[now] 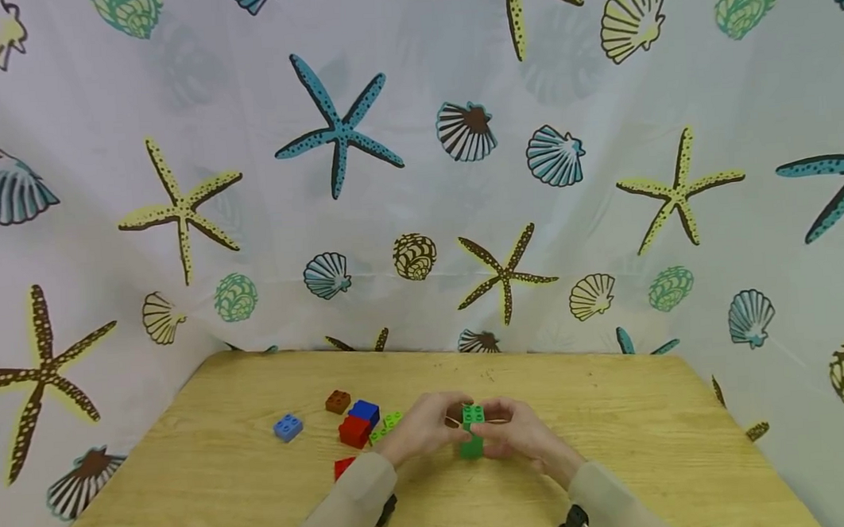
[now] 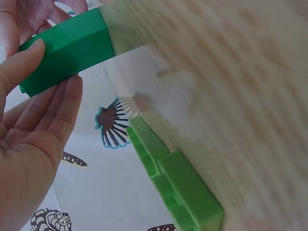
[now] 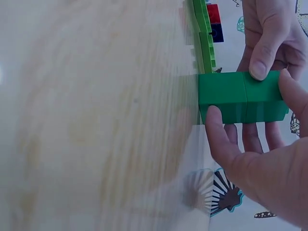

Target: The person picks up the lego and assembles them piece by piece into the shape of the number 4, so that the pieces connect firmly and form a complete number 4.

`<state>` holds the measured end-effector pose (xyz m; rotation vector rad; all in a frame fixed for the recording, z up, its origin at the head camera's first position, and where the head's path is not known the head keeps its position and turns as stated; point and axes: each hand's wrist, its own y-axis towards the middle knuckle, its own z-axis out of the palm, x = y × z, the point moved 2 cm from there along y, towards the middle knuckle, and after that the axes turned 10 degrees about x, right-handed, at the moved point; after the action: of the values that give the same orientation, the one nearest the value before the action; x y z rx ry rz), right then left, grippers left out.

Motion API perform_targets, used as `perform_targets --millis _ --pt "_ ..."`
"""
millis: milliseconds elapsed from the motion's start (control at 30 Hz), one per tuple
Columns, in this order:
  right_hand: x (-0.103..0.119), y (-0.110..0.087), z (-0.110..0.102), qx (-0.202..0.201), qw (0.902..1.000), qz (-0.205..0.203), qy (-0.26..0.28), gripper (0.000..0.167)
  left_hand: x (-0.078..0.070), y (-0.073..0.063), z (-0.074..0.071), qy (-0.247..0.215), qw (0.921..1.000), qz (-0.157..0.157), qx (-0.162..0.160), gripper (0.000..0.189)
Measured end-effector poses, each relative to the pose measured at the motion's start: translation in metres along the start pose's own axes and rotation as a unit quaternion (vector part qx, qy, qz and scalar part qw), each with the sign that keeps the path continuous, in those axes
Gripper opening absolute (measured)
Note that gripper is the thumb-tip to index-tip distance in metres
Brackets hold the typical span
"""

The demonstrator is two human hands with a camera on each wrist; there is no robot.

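Two green toy bricks stand stacked upright on the table, with the upper brick point(image 1: 473, 414) showing its studs and the lower brick point(image 3: 223, 89) at the table surface. From the left, my left hand point(image 1: 425, 425) pinches the upper brick, thumb on its near face and fingers behind. My right hand point(image 1: 520, 436) grips the stack from the other side; in the right wrist view its thumb is at the upper brick and a fingertip presses the lower one. Both bricks line up flush, with a thin seam between them.
Left of the hands lie light green bricks point(image 1: 393, 419), a red brick point(image 1: 354, 431), a dark blue brick point(image 1: 364, 411), a brown brick point(image 1: 338, 401) and a lighter blue brick point(image 1: 288, 427). Another red brick point(image 1: 343, 466) is partly hidden by the left arm. A patterned curtain point(image 1: 419, 200) hangs behind the table.
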<state>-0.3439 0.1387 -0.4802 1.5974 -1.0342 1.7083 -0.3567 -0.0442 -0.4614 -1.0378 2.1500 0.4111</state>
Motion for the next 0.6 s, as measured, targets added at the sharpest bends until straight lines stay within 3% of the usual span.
perform_targets --millis 167,433,600 --pt "0.000 0.000 0.000 -0.015 0.9999 -0.005 0.002 0.057 -0.002 0.000 0.000 -0.004 0.9999 -0.012 -0.002 0.066" --pt "0.002 -0.003 -0.001 -0.012 0.9998 -0.014 -0.002 0.051 0.000 -0.003 -0.001 -0.048 0.9988 -0.007 0.002 0.071" --pt "0.006 -0.007 -0.002 -0.025 0.9990 -0.025 -0.026 0.052 -0.001 -0.010 -0.008 -0.049 0.9988 0.005 -0.003 0.069"
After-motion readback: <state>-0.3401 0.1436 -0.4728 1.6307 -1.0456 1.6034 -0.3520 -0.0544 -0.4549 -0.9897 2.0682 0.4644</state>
